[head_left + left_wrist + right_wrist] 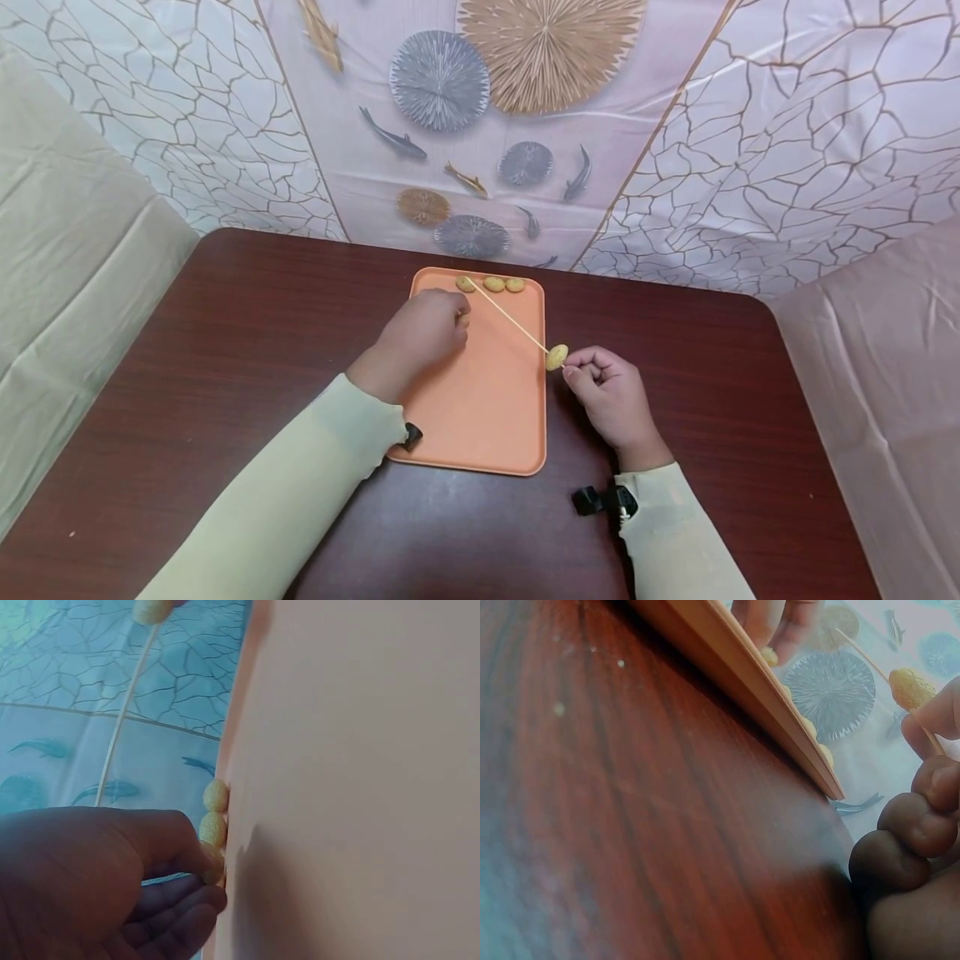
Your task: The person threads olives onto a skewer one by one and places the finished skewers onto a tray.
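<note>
In the head view my right hand (615, 400) pinches a thin wooden skewer (510, 318) near its lower end, beyond the tray's right edge. One small yellow potato-like piece (557, 357) is threaded on it, close to the fingertips; the right wrist view shows this skewered piece (911, 688) too. The bare end slants up and left over the tray. Over the upper left of the orange tray (480, 417), my left hand (423, 337) pinches another yellow potato-like piece (212, 864) between thumb and finger. Its fingers hide part of that piece.
Three more yellow pieces (493, 284) lie along the tray's far edge. The tray rests on a dark reddish-brown table (712, 400). Patterned cloth (480, 150) hangs just behind the table, and plain cloth (885, 375) stands at both sides.
</note>
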{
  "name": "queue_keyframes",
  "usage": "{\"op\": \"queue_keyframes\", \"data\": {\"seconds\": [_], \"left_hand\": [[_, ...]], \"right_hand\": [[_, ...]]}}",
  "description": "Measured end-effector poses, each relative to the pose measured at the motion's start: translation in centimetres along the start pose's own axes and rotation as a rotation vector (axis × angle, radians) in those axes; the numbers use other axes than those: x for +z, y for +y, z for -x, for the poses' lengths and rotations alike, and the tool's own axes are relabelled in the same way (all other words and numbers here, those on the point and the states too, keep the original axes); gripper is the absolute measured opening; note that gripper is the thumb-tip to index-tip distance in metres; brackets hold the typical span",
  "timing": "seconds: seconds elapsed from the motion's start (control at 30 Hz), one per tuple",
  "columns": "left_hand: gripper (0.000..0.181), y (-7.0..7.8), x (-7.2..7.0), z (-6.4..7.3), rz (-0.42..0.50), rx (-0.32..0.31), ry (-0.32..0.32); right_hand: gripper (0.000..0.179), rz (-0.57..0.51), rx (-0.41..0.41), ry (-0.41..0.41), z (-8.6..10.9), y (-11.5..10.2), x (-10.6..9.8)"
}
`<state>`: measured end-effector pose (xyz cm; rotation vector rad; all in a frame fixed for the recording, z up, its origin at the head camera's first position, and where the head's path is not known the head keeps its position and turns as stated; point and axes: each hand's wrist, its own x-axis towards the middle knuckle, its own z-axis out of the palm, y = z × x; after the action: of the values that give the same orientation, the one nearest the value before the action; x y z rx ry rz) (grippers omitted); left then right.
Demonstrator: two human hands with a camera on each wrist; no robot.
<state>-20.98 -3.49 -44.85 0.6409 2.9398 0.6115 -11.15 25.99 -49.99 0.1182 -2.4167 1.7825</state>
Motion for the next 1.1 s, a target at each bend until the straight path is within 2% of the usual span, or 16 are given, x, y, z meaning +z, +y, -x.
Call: {"op": "queue_keyframes", "data": {"seconds": [0.13, 0.27, 0.5, 0.63, 0.87, 1.1], "left_hand": [[0.013, 0.1, -0.2, 0.7, 0.110, -0.010, 0.061], [0.024, 0.0, -0.3, 1.3, 0.225, -0.029, 0.139], [0.035, -0.5, 0.1, 2.2, 0.455, -0.126, 0.277], [0.034, -0.6, 0.4, 2.4, 0.527, -0.143, 0.350], [0.033, -1.2, 0.9, 2.6, 0.704, -0.204, 0.403], [0.033, -1.9, 1.5, 2.5, 0.867, -0.226, 0.410]], "right_hand": [[0.005, 0.003, -0.003, -0.008, 0.0, -0.1, 0.0], [0.006, 0.001, -0.007, -0.014, 0.0, -0.1, 0.0], [0.004, 0.014, -0.016, -0.026, 0.0, 0.0, 0.0], [0.004, 0.010, -0.015, -0.040, 0.1, -0.2, -0.1], [0.004, 0.014, -0.020, -0.067, 0.1, -0.1, -0.1], [0.006, 0.051, -0.029, -0.084, 0.1, -0.1, -0.2]]}}
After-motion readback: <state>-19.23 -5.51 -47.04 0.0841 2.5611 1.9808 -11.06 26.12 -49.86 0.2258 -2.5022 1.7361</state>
